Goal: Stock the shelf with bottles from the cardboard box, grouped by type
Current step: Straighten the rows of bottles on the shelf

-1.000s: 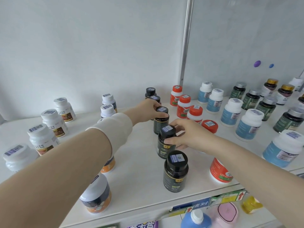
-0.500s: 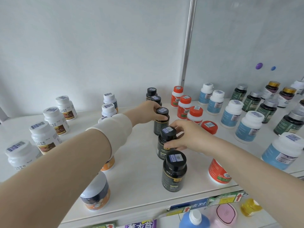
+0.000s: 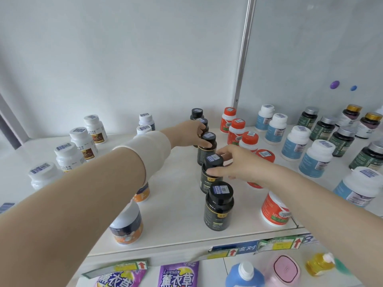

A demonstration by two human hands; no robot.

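I see a row of black bottles running from the front edge of the white shelf (image 3: 176, 220) towards the back wall. The right hand (image 3: 234, 164) pinches the second black bottle (image 3: 209, 177) at its cap, thumb on the near side, fingers on the far side. The left hand (image 3: 190, 133) is closed around the third black bottle (image 3: 206, 149), just behind the second one. The front black bottle (image 3: 218, 208) stands free, near the hands but not touched. All have dark bodies, gold labels and a barcode sticker on the cap.
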